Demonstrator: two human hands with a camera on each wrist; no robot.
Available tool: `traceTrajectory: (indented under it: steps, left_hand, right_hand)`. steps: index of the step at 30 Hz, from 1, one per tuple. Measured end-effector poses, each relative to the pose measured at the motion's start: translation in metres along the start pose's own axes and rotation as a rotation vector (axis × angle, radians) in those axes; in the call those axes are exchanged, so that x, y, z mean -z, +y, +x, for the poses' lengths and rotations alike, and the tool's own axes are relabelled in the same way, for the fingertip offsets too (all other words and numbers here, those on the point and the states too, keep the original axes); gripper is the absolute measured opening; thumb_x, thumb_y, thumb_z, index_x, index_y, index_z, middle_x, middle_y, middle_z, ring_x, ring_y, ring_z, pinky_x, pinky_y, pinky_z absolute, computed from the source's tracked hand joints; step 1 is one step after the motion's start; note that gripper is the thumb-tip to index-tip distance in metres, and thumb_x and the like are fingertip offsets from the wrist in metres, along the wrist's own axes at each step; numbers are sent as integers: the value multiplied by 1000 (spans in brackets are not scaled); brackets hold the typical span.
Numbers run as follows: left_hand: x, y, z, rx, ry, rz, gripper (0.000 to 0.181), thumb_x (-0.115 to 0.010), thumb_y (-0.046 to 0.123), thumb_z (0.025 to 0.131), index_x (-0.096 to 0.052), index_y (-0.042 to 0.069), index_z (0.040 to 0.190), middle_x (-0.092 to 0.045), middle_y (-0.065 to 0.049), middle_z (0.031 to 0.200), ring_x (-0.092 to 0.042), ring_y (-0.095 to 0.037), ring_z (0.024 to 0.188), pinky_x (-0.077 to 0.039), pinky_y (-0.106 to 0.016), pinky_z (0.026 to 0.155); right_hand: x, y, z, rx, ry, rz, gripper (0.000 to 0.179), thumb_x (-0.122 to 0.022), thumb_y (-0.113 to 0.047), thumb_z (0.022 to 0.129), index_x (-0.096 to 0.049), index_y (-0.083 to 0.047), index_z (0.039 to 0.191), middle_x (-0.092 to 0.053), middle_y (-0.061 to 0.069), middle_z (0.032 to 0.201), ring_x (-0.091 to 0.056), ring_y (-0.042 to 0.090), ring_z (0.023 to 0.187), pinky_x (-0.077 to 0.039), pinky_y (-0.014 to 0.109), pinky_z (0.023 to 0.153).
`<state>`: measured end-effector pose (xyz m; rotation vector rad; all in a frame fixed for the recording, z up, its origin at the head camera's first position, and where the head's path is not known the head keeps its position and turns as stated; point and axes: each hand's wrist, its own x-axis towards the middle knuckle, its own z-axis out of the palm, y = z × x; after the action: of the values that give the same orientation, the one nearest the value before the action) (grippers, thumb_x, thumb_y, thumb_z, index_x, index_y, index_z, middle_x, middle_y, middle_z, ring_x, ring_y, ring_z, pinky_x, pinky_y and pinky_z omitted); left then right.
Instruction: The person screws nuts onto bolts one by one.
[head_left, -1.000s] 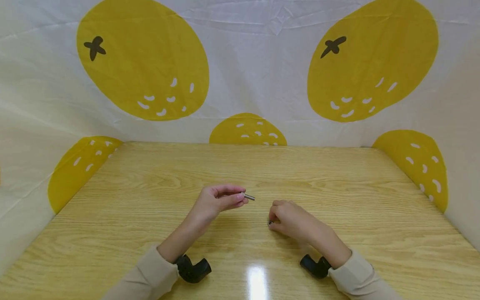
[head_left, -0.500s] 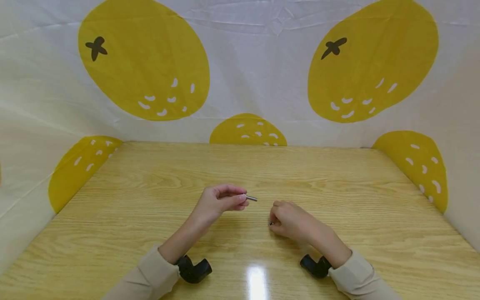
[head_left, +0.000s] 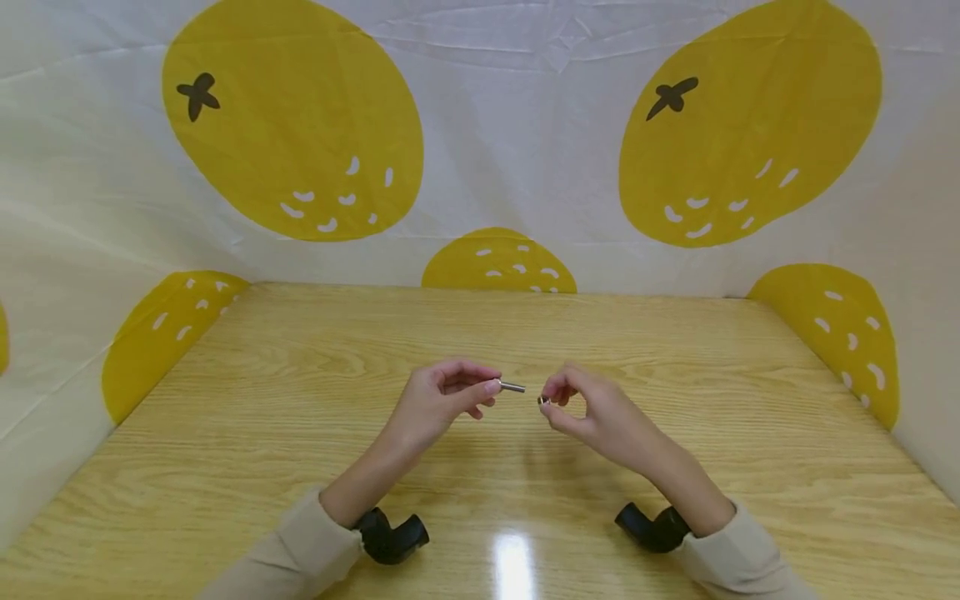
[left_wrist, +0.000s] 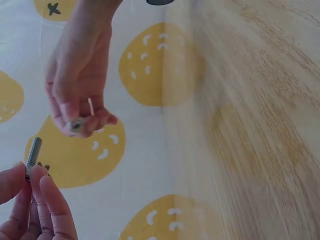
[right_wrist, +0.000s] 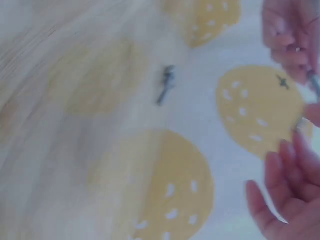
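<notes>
My left hand (head_left: 442,400) pinches a small metal bolt (head_left: 513,387) between thumb and fingers, its shank pointing right toward the other hand. In the left wrist view the threads of the bolt (left_wrist: 34,151) show, and its head end is partly covered by fingertips. Just right of the bolt's tip, my right hand (head_left: 600,417) pinches a small metal nut (head_left: 543,401), also seen as a silver nut (left_wrist: 76,125) in the left wrist view. A narrow gap separates nut and bolt. The right wrist view is blurred, with the right hand (right_wrist: 295,200) at its lower right.
Both hands are above a wood-grain table (head_left: 337,333). A white cloth (head_left: 517,125) with yellow fruit prints hangs behind it and at both sides. Black curved pieces (head_left: 393,539) sit at the wrists, close to the table.
My right hand has risen from low over the table with the nut, which now faces the bolt's tip. The left hand has shifted slightly right and up with the bolt.
</notes>
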<state>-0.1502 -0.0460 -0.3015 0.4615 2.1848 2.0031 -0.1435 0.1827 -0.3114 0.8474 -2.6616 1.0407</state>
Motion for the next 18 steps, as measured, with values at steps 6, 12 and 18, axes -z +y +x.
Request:
traceTrajectory:
  steps: [6,12,18]
  left_hand:
    - [-8,8,-4,-73,4,38,20,-66,16,86,-66,4,103,-68,-12,93,-63,-17,77,-53,-25,66]
    - [-15,14,-9,-135,17,65,20,-67,16,86,-66,4,102,-67,-12,93,-61,-18,77,-52,-25,64]
    - [-18,16,-11,-140,34,70,18,-66,17,87,-66,5,100,-66,-10,92,-60,-15,75,-52,-25,62]
  right_hand:
    - [6,-13,-5,68,172,126,11,-62,-5,88,-57,-11,96,-58,-5,88,-54,6,82,-49,22,73]
    - [4,-20,-10,13,158,231,10,-57,-7,92,-55,-6,101,-60,0,94,-56,10,89,-48,22,80]
    - [4,-22,-11,-2,90,346,11,-51,-9,95,-51,-6,106,-69,1,95,-64,12,96,-48,28,89]
